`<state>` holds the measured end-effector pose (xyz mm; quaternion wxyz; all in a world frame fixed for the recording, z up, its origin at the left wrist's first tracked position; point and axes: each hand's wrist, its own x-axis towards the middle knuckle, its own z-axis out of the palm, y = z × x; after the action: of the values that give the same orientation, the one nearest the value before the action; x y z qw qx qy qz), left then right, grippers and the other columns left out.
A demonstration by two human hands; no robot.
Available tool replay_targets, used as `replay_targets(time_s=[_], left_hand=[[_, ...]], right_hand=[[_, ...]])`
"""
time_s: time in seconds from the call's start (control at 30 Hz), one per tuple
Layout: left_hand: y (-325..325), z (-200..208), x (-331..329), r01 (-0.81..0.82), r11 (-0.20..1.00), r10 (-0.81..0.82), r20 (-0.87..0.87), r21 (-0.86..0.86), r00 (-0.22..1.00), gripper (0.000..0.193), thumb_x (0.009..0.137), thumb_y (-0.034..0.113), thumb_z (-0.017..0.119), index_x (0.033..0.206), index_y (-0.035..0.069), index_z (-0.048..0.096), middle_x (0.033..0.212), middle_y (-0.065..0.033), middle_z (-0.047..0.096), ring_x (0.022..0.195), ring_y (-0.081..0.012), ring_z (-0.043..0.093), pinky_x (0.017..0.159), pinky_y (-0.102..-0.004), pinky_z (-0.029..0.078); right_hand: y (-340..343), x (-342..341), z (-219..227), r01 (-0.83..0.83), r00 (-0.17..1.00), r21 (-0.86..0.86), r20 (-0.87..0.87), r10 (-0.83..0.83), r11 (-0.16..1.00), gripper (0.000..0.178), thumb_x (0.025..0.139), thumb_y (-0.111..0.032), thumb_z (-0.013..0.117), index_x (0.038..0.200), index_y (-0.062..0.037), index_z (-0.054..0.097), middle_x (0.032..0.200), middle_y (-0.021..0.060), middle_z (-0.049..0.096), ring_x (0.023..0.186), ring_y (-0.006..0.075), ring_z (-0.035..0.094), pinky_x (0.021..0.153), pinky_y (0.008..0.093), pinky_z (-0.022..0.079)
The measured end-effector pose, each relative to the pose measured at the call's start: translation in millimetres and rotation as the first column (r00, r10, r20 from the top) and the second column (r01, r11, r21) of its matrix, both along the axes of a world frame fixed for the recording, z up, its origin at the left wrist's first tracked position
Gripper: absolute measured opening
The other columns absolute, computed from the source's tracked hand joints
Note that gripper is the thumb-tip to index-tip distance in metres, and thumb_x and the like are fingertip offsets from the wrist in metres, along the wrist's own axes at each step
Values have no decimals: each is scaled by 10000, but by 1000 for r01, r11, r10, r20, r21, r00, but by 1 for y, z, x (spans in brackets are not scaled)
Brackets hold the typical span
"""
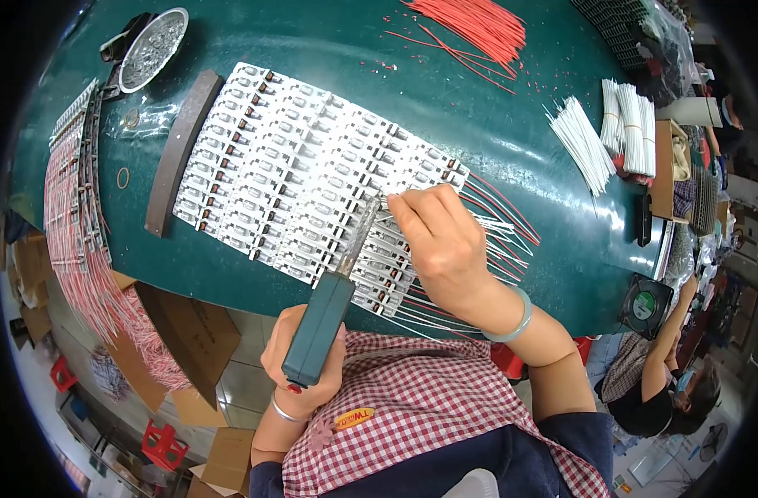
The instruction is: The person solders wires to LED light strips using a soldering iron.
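Observation:
My left hand [277, 353] is wrapped round the green handle of a soldering gun [319, 328]. The metal barrel of the gun slants up and right, its tip close to my right fingertips. My right hand [445, 245] is pinched over the circuit boards, on what looks like a thin white wire; the fingers partly hide it. Beneath both lies a panel of small white circuit boards [300, 158] in rows, with dark and silvery parts. Red and white wires [507, 241] stick out from its right side, some passing under my right hand and wrist.
A brown curved bar [180, 153] lies along the panel's left edge. Farther left are a wired panel [68, 199] and a silvery dish [156, 50]. Red wires [478, 29] lie at the back, white wire bundles [582, 145] at the right, near a small fan [644, 305]. Another person [669, 390] sits at right.

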<state>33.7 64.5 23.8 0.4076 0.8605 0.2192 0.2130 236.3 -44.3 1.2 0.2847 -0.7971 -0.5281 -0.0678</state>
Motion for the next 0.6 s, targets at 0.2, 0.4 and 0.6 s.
replay_targets(time_s=[0.2,0.4,0.6], left_hand=[[-1,2,0,11,999,-9,-40,53,999,183,745,-40,749,924,-34,707,919,-151,670,732,-289,678,617,-331,541],[-6,-4,-25,-70,992,57,-126,-101,990,201,762,-15,768,955,-30,713,956,-165,694,793,-310,708,680,-342,571],[-5,-4,-27,-53,994,39,-149,-93,988,241,757,-16,771,988,-44,711,1001,-192,707,838,-327,722,718,-349,581]], right_hand=[[0,0,1,0,1000,-23,6,0,1000,382,684,9,649,1057,75,696,969,120,664,825,258,620,628,334,541],[1,1,2,5,1000,-24,13,-4,1000,376,687,2,648,1054,67,700,960,110,664,820,250,621,626,327,540],[-3,4,2,-37,999,-3,3,38,999,383,685,-28,651,1044,99,681,948,118,630,858,243,591,653,315,523]])
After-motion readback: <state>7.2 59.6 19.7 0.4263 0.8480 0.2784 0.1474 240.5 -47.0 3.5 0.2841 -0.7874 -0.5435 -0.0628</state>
